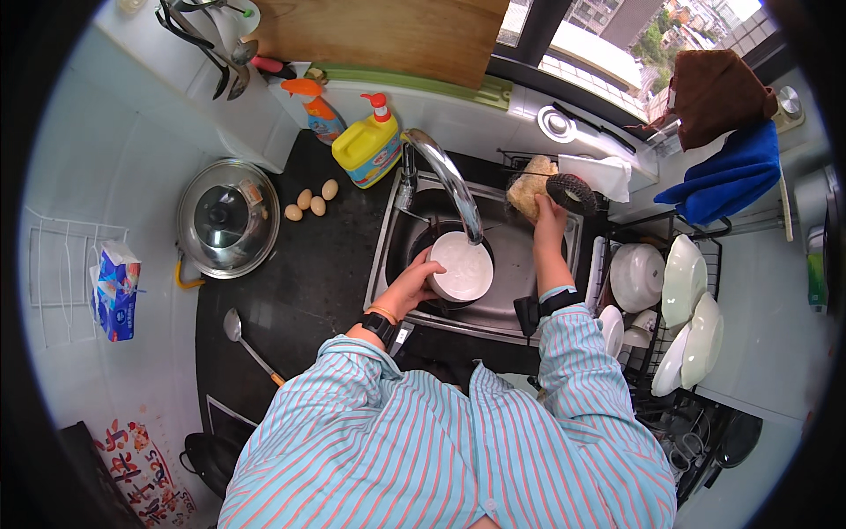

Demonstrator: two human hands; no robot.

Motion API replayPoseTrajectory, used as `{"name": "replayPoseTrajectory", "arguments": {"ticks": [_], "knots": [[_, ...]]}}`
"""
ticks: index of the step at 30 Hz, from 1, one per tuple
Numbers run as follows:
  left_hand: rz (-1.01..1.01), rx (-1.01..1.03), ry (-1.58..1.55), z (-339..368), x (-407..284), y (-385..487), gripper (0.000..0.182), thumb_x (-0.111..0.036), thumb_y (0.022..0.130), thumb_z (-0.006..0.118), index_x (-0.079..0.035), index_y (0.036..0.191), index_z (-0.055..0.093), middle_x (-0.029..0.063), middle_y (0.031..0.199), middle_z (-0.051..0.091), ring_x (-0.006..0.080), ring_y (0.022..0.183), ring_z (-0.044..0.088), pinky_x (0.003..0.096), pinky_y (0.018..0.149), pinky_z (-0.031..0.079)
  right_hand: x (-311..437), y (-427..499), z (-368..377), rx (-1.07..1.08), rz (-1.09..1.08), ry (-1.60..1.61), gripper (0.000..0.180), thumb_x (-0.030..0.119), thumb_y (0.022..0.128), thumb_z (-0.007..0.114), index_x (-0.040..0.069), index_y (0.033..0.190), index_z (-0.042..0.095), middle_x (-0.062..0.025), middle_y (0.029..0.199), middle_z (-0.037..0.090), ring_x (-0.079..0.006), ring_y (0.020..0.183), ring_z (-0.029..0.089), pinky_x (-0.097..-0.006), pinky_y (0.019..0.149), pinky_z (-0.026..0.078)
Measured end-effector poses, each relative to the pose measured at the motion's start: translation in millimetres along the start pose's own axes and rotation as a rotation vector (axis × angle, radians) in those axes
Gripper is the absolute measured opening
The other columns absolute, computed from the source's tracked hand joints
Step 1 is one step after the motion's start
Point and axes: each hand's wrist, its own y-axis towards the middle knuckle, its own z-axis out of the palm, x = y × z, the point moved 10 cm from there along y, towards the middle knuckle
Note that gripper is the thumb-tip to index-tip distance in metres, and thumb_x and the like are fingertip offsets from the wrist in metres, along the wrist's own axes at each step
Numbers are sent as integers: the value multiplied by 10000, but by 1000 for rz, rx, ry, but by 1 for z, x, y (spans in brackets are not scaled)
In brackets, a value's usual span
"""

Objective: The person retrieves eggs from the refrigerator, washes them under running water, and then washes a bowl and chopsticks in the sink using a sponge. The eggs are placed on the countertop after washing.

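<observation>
My left hand [411, 284] holds a white bowl [462, 266] by its left side, under the spout of the chrome faucet [449, 178]. Some liquid seems to lie in the bowl. Below it a dark round pan [413, 244] sits in the stainless steel sink [515, 258]. My right hand [550, 215] is at the sink's back right corner, its fingers on a tan scrubbing sponge [531, 187] by a wire rack. A dark mesh scrubber [572, 194] is right beside those fingers. Whether the sponge is lifted off the rack I cannot tell.
Left of the sink are several eggs [317, 206], a lidded pan [228, 218], a ladle [250, 345], a yellow detergent bottle [367, 151] and a spray bottle [320, 116]. On the right, a dish rack [654, 324] holds bowls and plates [684, 281]. Brown [717, 99] and blue cloths [733, 175] hang above.
</observation>
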Motion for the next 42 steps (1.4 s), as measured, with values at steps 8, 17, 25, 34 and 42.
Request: {"name": "replayPoseTrajectory", "arguments": {"ticks": [8, 17, 25, 34, 42], "knots": [[-5, -3, -4, 2, 1, 4, 828, -234, 891, 645, -232, 1650, 314, 84, 1521, 495, 298, 1385, 519, 517, 1099, 483, -11, -13, -2, 135, 287, -77, 403, 170, 945, 689, 91, 1333, 610, -50, 1254, 671, -202, 1139, 673, -377, 830, 599], [5, -8, -5, 6, 1, 4, 782, -211, 904, 619, -222, 1633, 336, 85, 1490, 512, 287, 1350, 544, 528, 1089, 492, -21, -34, -4, 88, 405, 418, 531, 132, 936, 697, 184, 1428, 504, -46, 1387, 592, -254, 1256, 612, -461, 948, 553], [-15, -22, 18, 4, 3, 4, 810, -206, 893, 620, -213, 1641, 310, 93, 1497, 493, 302, 1356, 532, 536, 1100, 479, -11, -43, 16, -40, 384, 409, 516, 94, 960, 690, 197, 1413, 464, -78, 1449, 518, -303, 1317, 556, -537, 1047, 543], [-19, -10, 3, 2, 6, 3, 847, -226, 885, 647, -212, 1653, 289, 98, 1549, 465, 312, 1412, 490, 547, 1105, 467, -6, -29, 25, -56, 180, 540, 669, -46, 883, 740, 167, 1434, 425, -57, 1442, 499, -263, 1360, 515, -456, 1101, 482], [-26, -14, -8, -2, 10, 3, 861, -230, 885, 655, -212, 1658, 276, 107, 1568, 449, 321, 1444, 458, 556, 1140, 434, -24, -32, 19, -12, 293, 486, 582, -2, 897, 735, 162, 1379, 453, -60, 1413, 522, -242, 1325, 537, -450, 1045, 495]]}}
